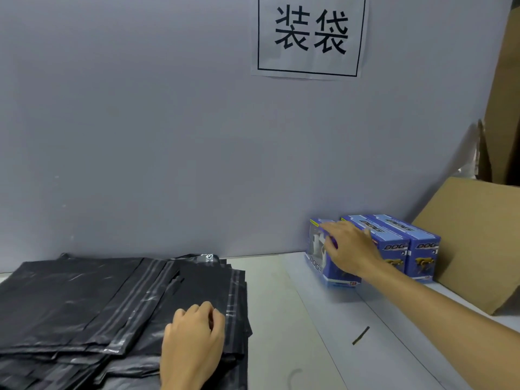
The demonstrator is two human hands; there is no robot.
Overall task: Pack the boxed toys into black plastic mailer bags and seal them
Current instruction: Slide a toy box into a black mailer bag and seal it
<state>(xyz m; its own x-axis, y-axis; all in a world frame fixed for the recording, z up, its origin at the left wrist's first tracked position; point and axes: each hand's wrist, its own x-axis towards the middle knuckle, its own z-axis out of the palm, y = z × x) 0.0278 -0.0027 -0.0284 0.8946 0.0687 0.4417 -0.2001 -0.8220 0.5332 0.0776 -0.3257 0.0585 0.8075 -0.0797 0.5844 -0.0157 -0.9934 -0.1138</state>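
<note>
Grey table (281, 305), grey wall (140, 122), cardboard (478, 235)

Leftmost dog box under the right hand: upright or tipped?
Upright. The leftmost dog box stands on its base beside the other two boxes, right hand on top.

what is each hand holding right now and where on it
The right hand grips the nearest toy box over its top edge. The left hand pinches the mailer bags' edge.

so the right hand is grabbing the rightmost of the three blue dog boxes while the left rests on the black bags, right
Not quite. The head view shows the right hand on the leftmost blue DOG box, not the rightmost. The left hand does rest on the black mailer bags.
</note>
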